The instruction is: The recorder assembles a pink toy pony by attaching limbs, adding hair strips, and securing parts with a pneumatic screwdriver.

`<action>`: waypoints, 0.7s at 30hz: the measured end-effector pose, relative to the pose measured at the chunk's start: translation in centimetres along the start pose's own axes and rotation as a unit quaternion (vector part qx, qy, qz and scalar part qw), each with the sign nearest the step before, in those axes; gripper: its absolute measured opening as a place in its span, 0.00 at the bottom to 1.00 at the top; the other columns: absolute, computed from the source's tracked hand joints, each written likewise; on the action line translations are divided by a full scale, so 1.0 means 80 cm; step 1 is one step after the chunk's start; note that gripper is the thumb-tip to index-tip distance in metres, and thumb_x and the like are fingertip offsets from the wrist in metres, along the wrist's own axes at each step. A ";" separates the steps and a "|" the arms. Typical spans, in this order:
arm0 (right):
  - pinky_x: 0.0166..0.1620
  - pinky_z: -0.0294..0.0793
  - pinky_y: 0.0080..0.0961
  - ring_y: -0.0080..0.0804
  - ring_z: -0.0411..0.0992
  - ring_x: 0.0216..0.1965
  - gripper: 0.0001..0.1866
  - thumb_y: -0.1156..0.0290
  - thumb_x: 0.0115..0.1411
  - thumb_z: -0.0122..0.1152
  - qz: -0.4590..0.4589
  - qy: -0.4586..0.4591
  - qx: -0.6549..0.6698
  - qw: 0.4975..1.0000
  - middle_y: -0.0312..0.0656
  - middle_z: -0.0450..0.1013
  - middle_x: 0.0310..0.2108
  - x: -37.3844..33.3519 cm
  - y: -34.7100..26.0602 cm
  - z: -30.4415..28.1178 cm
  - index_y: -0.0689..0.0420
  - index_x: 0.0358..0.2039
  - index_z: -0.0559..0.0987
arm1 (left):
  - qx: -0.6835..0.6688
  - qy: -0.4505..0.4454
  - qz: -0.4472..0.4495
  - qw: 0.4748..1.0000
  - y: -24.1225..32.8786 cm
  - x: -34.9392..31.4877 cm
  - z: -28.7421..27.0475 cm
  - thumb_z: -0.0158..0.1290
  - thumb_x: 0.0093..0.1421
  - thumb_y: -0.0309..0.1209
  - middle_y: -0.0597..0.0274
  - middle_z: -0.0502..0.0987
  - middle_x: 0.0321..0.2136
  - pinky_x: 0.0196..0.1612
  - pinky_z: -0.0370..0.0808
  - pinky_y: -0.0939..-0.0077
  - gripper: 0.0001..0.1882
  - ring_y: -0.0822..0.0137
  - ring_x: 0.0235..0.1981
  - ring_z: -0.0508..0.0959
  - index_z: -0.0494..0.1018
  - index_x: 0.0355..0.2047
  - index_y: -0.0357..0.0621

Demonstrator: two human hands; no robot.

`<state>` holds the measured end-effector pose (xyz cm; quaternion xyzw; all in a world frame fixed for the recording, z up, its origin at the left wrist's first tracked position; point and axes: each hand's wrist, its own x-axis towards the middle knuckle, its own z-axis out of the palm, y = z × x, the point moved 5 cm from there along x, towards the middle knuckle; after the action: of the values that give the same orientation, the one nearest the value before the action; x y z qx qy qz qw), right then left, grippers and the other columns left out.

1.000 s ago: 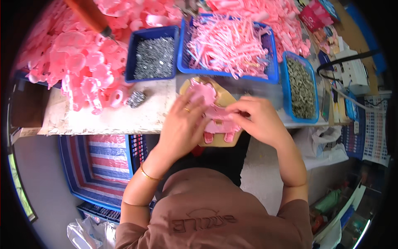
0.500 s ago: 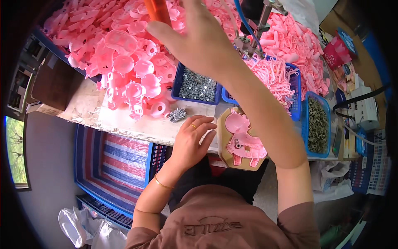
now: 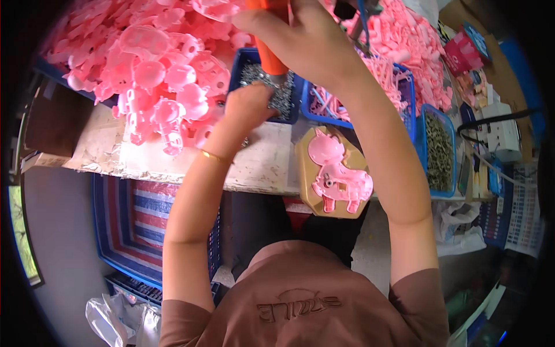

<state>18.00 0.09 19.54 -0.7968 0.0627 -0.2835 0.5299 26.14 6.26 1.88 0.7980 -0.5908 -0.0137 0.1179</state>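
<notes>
My right hand (image 3: 306, 43) is wrapped round the grip of an orange power screwdriver (image 3: 269, 55), its metal nose hanging over a blue tray (image 3: 236, 75) of small silver screws (image 3: 283, 95). Down in that same tray is my left hand (image 3: 248, 106), fingers bent together among the screws; whatever they pinch is hidden. Between my forearms, at the table's front edge, a pink plastic animal-shaped half shell (image 3: 341, 180) lies hollow side up on a tan fixture block (image 3: 309, 194). A small round metal piece sits in the shell's body.
Pink shell parts (image 3: 147, 75) are heaped at the left. At the right are a blue basket (image 3: 411, 110) of thin pink pieces, more pink parts (image 3: 399, 37) and a blue basket of brownish screws (image 3: 437, 153). A striped sheet lines a crate (image 3: 153, 220) below the table.
My left hand has gone from beside the fixture up into the screw tray. My right hand has brought the orange screwdriver down and to the right, over the tray.
</notes>
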 end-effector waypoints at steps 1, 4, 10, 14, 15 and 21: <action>0.47 0.74 0.32 0.36 0.75 0.42 0.28 0.61 0.61 0.62 0.021 0.001 -0.017 1.000 0.48 0.75 0.42 -0.005 -0.001 -0.005 0.60 0.57 0.66 | -0.018 -0.048 -0.034 0.998 -0.001 0.010 -0.004 0.67 0.45 0.45 0.57 0.78 0.35 0.42 0.77 0.60 0.22 0.55 0.41 0.80 0.77 0.36 0.46; 0.46 0.74 0.32 0.34 0.75 0.41 0.29 0.60 0.63 0.60 0.039 -0.019 -0.012 0.999 0.46 0.74 0.41 -0.017 0.012 -0.013 0.58 0.60 0.63 | -0.017 -0.053 -0.004 0.998 -0.005 0.013 0.000 0.63 0.51 0.39 0.56 0.78 0.36 0.42 0.76 0.59 0.14 0.54 0.41 0.79 0.75 0.33 0.45; 0.42 0.74 0.27 0.28 0.72 0.37 0.30 0.64 0.64 0.60 0.059 -0.063 0.097 0.992 0.42 0.72 0.38 -0.042 0.015 -0.022 0.58 0.62 0.61 | -0.048 0.054 0.020 0.997 0.006 0.005 -0.001 0.54 0.58 0.33 0.53 0.77 0.34 0.41 0.76 0.58 0.08 0.52 0.41 0.78 0.72 0.33 0.41; 0.43 0.74 0.27 0.28 0.72 0.38 0.30 0.63 0.64 0.60 0.028 -0.060 0.080 0.995 0.42 0.72 0.39 -0.044 0.020 -0.026 0.59 0.62 0.61 | -0.035 0.120 0.058 0.990 0.008 0.006 -0.001 0.51 0.59 0.32 0.51 0.77 0.34 0.41 0.76 0.56 0.08 0.51 0.41 0.78 0.70 0.32 0.39; 0.44 0.74 0.28 0.29 0.72 0.40 0.31 0.63 0.63 0.60 0.024 -0.062 0.076 0.995 0.43 0.72 0.40 -0.044 0.017 -0.027 0.59 0.62 0.61 | -0.027 0.136 0.058 0.989 0.010 0.005 -0.003 0.49 0.60 0.32 0.51 0.77 0.32 0.40 0.76 0.56 0.08 0.51 0.39 0.79 0.70 0.32 0.39; 0.52 0.71 0.30 0.35 0.72 0.47 0.32 0.63 0.63 0.60 -0.036 -0.049 0.016 0.998 0.49 0.72 0.46 -0.049 0.015 -0.046 0.61 0.63 0.60 | -0.071 0.187 0.067 0.977 0.052 -0.025 -0.023 0.50 0.60 0.32 0.53 0.74 0.27 0.32 0.75 0.57 0.08 0.51 0.31 0.77 0.69 0.29 0.40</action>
<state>13.08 -1.86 18.03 -0.8031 0.0037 -0.2639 0.5341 21.90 7.32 4.30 0.7346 -0.6077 0.1018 0.2840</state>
